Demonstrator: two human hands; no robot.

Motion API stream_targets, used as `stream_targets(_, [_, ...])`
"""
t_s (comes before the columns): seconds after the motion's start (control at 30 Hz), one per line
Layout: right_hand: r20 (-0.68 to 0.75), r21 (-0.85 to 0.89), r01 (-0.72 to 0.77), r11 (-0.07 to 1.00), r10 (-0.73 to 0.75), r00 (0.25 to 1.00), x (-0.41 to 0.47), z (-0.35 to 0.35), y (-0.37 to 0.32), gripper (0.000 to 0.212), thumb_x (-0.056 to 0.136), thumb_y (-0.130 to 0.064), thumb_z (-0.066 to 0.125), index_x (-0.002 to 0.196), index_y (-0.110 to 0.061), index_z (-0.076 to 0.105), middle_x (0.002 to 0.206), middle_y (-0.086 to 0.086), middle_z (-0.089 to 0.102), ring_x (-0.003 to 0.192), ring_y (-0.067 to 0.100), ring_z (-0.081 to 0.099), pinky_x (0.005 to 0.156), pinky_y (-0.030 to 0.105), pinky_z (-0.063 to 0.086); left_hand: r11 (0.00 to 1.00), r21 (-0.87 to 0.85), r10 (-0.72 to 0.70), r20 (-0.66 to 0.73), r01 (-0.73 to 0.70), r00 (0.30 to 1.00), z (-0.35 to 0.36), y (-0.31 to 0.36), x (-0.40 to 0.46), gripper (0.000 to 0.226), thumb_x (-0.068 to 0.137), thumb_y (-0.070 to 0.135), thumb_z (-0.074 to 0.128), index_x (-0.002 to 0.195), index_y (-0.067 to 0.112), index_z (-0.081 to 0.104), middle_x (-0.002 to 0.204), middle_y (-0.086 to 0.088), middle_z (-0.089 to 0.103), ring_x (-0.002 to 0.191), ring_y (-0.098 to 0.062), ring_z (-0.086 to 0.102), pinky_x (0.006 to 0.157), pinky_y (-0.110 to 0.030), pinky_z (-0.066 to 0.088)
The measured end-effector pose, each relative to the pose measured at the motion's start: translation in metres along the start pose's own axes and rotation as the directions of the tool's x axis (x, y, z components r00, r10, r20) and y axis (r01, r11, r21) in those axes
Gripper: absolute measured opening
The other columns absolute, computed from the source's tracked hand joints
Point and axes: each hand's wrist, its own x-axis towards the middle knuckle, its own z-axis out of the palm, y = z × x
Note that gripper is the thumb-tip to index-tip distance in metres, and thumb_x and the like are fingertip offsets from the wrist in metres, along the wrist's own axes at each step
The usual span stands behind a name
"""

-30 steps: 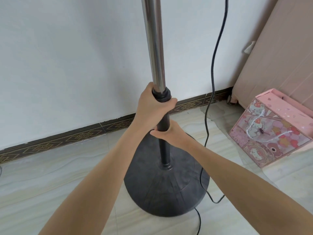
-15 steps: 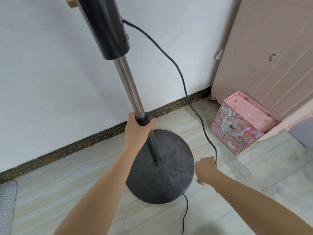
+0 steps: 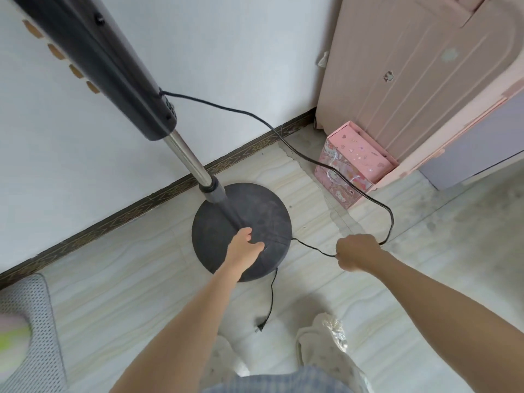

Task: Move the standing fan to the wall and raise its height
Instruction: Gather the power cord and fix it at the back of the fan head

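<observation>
A home: tiled floor (image 3: 425, 279), pink wardrobe (image 3: 411, 66), cartoon gift box (image 3: 348, 168)

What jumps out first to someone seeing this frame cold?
The black standing fan with its chrome pole and round dark base, close to the white wall at centre. Next, the thin black power cord looping from the fan's upper housing to the right hand, which grips it, its plug lying loose on the floor. The left hand hangs open over the base.
</observation>
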Motion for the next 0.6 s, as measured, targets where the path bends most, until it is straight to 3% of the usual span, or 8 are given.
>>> stream_targets(0.1, [0.031, -0.048, 0.050, 0.998, -0.049, 0.998, -0.033, -0.011, 0.002, 0.014, 0.087, -0.012, 0.045, 0.088, -0.017, 0.058, 0.063, -0.004, 0.044, 0.064, 0.018, 0.047, 0.056, 0.025, 0.028, 0.984, 0.146, 0.084, 0.150, -0.106, 0.985, 0.018, 0.006, -0.028, 0.055, 0.086, 0.010, 0.051, 0.139, 0.019, 0.036, 0.142, -0.005, 0.044, 0.125, -0.021, 0.044, 0.095, -0.028, 0.038])
stream_targets(0.17, [0.024, -0.036, 0.104, 0.994, -0.103, 0.994, -0.051, -0.019, 0.003, 0.018, 0.087, -0.011, 0.044, 0.091, -0.017, 0.060, 0.078, -0.001, 0.061, 0.072, 0.019, 0.055, 0.068, 0.027, 0.028, 0.945, 0.223, 0.188, 0.226, -0.239, 0.956, 0.034, 0.008, -0.043, 0.055, 0.087, 0.007, 0.048, 0.139, 0.021, 0.035, 0.144, -0.004, 0.040, 0.128, -0.019, 0.041, 0.099, -0.026, 0.034])
stream_targets(0.27, [-0.079, 0.033, 0.165, 0.986, -0.162, 0.984, -0.075, -0.039, 0.016, 0.025, 0.089, -0.013, 0.039, 0.096, -0.020, 0.062, 0.093, -0.001, 0.067, 0.081, 0.021, 0.055, 0.077, 0.032, 0.024, 0.843, 0.282, 0.344, 0.372, -0.458, 0.862, 0.065, 0.013, -0.055, 0.063, 0.088, 0.005, 0.047, 0.144, 0.024, 0.026, 0.153, -0.002, 0.024, 0.138, -0.016, 0.026, 0.110, -0.029, 0.024])
stream_targets(0.33, [-0.209, 0.095, 0.194, 0.976, -0.171, 0.963, -0.090, -0.050, 0.026, 0.027, 0.092, -0.018, 0.034, 0.095, -0.022, 0.060, 0.095, -0.003, 0.066, 0.088, 0.021, 0.056, 0.078, 0.034, 0.027, 0.820, 0.263, 0.382, 0.410, -0.508, 0.828, 0.090, 0.020, -0.061, 0.055, 0.091, 0.009, 0.047, 0.142, 0.022, 0.029, 0.153, -0.005, 0.023, 0.139, -0.019, 0.024, 0.112, -0.035, 0.023])
stream_targets(0.37, [-0.275, 0.109, 0.196, 0.975, -0.160, 0.948, -0.096, -0.055, 0.029, 0.028, 0.093, -0.020, 0.032, 0.096, -0.022, 0.060, 0.096, -0.002, 0.065, 0.091, 0.022, 0.056, 0.080, 0.036, 0.029, 0.833, 0.222, 0.399, 0.394, -0.507, 0.828, 0.100, 0.024, -0.065, 0.043, 0.093, 0.010, 0.045, 0.135, 0.017, 0.040, 0.148, -0.008, 0.033, 0.135, -0.021, 0.031, 0.109, -0.035, 0.026])
stream_targets(0.43, [-0.360, 0.156, 0.154, 0.976, -0.089, 0.929, -0.112, -0.060, 0.035, 0.030, 0.094, -0.021, 0.030, 0.098, -0.018, 0.060, 0.098, 0.001, 0.063, 0.096, 0.024, 0.054, 0.087, 0.038, 0.030, 0.878, 0.153, 0.385, 0.335, -0.453, 0.860, 0.115, 0.036, -0.080, 0.022, 0.096, 0.012, 0.037, 0.108, 0.011, 0.056, 0.117, -0.005, 0.060, 0.113, -0.021, 0.051, 0.093, -0.025, 0.035])
stream_targets(0.5, [-0.374, 0.261, 0.086, 0.961, 0.019, 0.927, -0.123, -0.061, 0.037, 0.031, 0.095, -0.021, 0.030, 0.102, -0.015, 0.060, 0.103, 0.002, 0.062, 0.104, 0.024, 0.051, 0.099, 0.041, 0.027, 0.908, 0.139, 0.346, 0.281, -0.394, 0.895, 0.115, 0.041, -0.100, 0.025, 0.097, 0.013, 0.032, 0.088, 0.013, 0.055, 0.090, 0.002, 0.063, 0.090, -0.018, 0.058, 0.073, -0.017, 0.034])
stream_targets(0.6, [-0.329, 0.392, 0.071, 0.917, 0.068, 0.942, -0.149, -0.074, 0.037, 0.035, 0.096, -0.023, 0.027, 0.103, -0.014, 0.060, 0.102, 0.004, 0.062, 0.106, 0.025, 0.052, 0.111, 0.045, 0.019, 0.936, 0.151, 0.289, 0.184, -0.317, 0.940, 0.086, 0.051, -0.136, 0.031, 0.096, 0.012, 0.031, 0.072, 0.025, 0.046, 0.071, 0.005, 0.058, 0.069, -0.011, 0.058, 0.063, -0.018, 0.036])
